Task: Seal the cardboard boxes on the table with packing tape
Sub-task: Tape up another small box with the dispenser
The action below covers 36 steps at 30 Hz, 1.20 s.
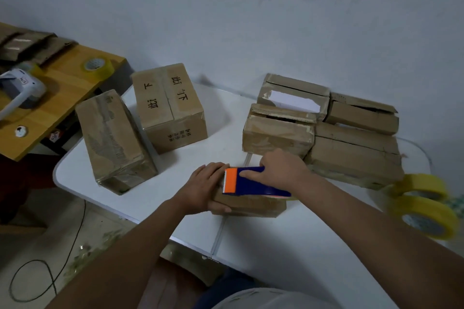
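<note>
Now dispenser (253,180) lengthwise on box (248,204), blade leftward.

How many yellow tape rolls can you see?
3: one tape roll on the wooden table at left, two rolls at the white table's right edge. The dispenser may hide another.

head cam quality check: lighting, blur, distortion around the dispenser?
Head view: dim, flat light with soft shadows beside the boxes; the blue and orange tape dispenser and both hands, left hand and right hand, are reasonably sharp; the yellow tape rolls at the right edge smear; wide-angle bending curves the white table rim.
</note>
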Available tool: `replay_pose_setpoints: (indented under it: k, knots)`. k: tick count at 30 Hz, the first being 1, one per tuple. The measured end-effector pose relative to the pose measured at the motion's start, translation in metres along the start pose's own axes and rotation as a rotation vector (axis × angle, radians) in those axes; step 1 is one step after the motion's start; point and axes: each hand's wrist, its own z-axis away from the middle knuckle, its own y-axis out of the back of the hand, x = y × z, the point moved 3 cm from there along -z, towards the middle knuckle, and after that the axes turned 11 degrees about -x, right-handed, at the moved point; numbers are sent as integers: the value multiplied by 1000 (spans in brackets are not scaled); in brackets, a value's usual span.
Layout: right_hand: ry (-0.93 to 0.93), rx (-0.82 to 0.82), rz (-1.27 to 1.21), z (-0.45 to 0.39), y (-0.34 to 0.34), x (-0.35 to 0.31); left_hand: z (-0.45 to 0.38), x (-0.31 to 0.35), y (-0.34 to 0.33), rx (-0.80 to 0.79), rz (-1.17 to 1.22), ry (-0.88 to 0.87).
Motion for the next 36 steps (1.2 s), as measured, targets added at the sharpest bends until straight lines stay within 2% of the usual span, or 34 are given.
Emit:
replay_pose_setpoints:
  k: [9, 16, 19, 28, 34, 36]
  knots:
    - [-3, -28, -50, 30, -15, 94, -7, -4, -2, -38, -37, 42]
    - [30, -63, -180, 30, -33, 100, -3, -2, 0, -43, -69, 39]
    - [58, -6, -160, 28, -32, 91, 4, -11, 4, -55, -78, 26]
    - [69, -15, -231, 16, -49, 81, 7, -15, 21, -205, -259, 52]
    - [81, -58, -303, 16, -52, 82, -17, 29, -6, -97, -197, 265]
    - [66, -56, -345, 18, -56, 84, -20, 34, -17, -51, -258, 324]
